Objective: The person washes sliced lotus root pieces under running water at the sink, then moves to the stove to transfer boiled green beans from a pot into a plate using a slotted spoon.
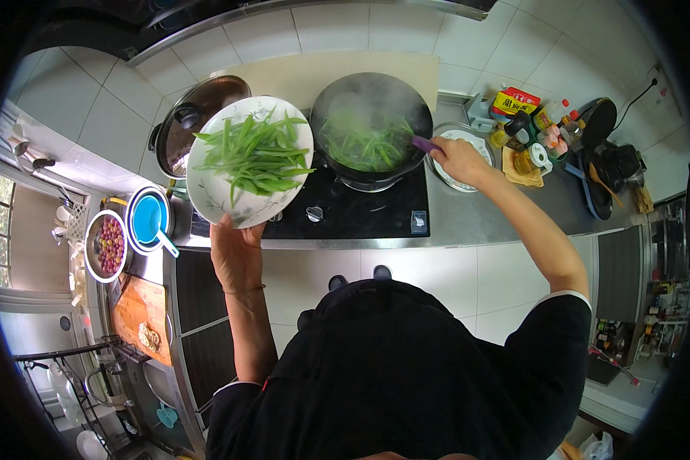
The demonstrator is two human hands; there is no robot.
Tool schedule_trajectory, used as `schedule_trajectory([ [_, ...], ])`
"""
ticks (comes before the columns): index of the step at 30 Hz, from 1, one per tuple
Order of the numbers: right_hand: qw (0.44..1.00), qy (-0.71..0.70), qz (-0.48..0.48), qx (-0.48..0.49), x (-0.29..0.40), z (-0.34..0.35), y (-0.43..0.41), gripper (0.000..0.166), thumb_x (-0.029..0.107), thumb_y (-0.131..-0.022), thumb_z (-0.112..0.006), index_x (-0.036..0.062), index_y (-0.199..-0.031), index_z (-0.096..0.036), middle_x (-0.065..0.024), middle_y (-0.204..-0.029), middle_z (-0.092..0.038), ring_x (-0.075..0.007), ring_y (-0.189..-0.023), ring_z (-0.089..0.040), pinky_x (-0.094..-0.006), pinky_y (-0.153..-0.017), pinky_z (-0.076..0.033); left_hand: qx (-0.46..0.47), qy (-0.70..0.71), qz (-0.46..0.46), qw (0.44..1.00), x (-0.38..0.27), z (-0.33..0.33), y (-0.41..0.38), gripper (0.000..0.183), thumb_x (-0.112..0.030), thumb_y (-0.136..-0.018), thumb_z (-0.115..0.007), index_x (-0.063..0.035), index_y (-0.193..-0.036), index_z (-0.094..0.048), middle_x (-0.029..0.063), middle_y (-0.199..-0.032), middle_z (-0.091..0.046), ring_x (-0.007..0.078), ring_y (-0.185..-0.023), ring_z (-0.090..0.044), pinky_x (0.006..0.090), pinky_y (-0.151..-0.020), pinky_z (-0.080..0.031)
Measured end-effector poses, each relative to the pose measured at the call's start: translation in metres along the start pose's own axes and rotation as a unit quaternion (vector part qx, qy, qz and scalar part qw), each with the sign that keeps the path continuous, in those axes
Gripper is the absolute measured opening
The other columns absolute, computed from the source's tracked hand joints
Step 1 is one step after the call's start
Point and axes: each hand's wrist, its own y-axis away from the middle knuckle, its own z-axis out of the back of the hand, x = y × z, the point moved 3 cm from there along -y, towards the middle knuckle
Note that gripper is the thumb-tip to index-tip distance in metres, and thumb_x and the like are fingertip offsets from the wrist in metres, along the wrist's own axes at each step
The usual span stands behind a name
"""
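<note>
My left hand (237,253) grips the near rim of a white patterned plate (213,198), which is tilted towards me over the left part of the cooktop. Cut green bean pods (259,155) are heaped on this plate. In my right hand (461,161) is the purple handle (425,144) of a utensil whose working end is hidden in the wok. The dark wok (374,86) sits on the right burner with more green beans (368,144) inside, and steam rises from it.
A lidded pot (204,103) stands behind the plate. Right of the wok lies another patterned plate (459,138), with seasoning bottles (529,158) beyond. To my left are a bowl of reddish grapes (110,244), a blue strainer (148,219) and a wooden cutting board (141,310) bearing sliced pieces.
</note>
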Motion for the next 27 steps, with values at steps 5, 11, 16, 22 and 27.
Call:
schedule_trajectory([
  [5, 0.95, -0.224, -0.077, 0.201, -0.011, 0.004, 0.013, 0.022, 0.022, -0.084, -0.046, 0.0015, -0.085, -0.054, -0.0105, -0.057, -0.051, -0.018, -0.047, -0.049, -0.0297, -0.045, -0.039, 0.004, 0.009, 0.0, 1.0, -0.001, 0.0, -0.001, 0.044, -0.007, -0.082, -0.049, 0.0023, -0.122, -0.034, 0.0184, -0.119, -0.045, 0.0288, -0.105, -0.051, 0.0386, -0.081, -0.051],
  [11, 0.769, -0.491, -0.284, 0.295, -0.015, 0.029, 0.035, 0.02, 0.021, -0.087, -0.043, 0.0051, -0.093, -0.052, 0.0015, -0.055, -0.042, -0.0013, -0.034, -0.022, -0.0172, -0.029, -0.014, -0.016, -0.01, -0.001, 1.0, 0.004, -0.003, -0.005, 0.044, -0.009, -0.081, -0.051, 0.0016, -0.121, -0.035, 0.0171, -0.116, -0.047, 0.0276, -0.099, -0.055, 0.0349, -0.073, -0.055],
  [16, 0.677, -0.596, -0.278, 0.331, -0.027, 0.028, 0.046, 0.027, 0.023, -0.089, -0.042, 0.0018, -0.102, -0.052, 0.0032, -0.054, -0.037, 0.0001, -0.035, -0.022, -0.0146, -0.029, -0.016, -0.003, -0.006, 0.014, 1.0, 0.009, -0.003, -0.006, 0.044, -0.008, -0.081, -0.05, 0.0018, -0.121, -0.034, 0.0171, -0.116, -0.047, 0.0272, -0.099, -0.055, 0.0341, -0.073, -0.055],
  [22, 0.693, -0.625, -0.225, 0.28, -0.023, 0.054, 0.055, 0.03, 0.024, -0.09, -0.041, 0.0001, -0.105, -0.051, 0.0035, -0.054, -0.037, 0.0, -0.036, -0.021, -0.0145, -0.028, -0.017, 0.003, -0.001, 0.019, 1.0, 0.01, -0.003, -0.007, 0.045, -0.008, -0.082, -0.05, 0.0026, -0.122, -0.033, 0.0177, -0.116, -0.046, 0.0283, -0.1, -0.054, 0.0343, -0.073, -0.055],
  [27, 0.713, -0.634, -0.211, 0.212, -0.014, 0.088, 0.06, 0.032, 0.024, -0.09, -0.041, -0.0013, -0.107, -0.05, 0.0034, -0.054, -0.037, -0.0005, -0.036, -0.021, -0.0143, -0.029, -0.016, 0.007, -0.003, 0.017, 1.0, 0.01, -0.004, -0.006, 0.045, -0.009, -0.082, -0.049, 0.0026, -0.122, -0.032, 0.0179, -0.117, -0.046, 0.0285, -0.1, -0.054, 0.0346, -0.073, -0.055],
])
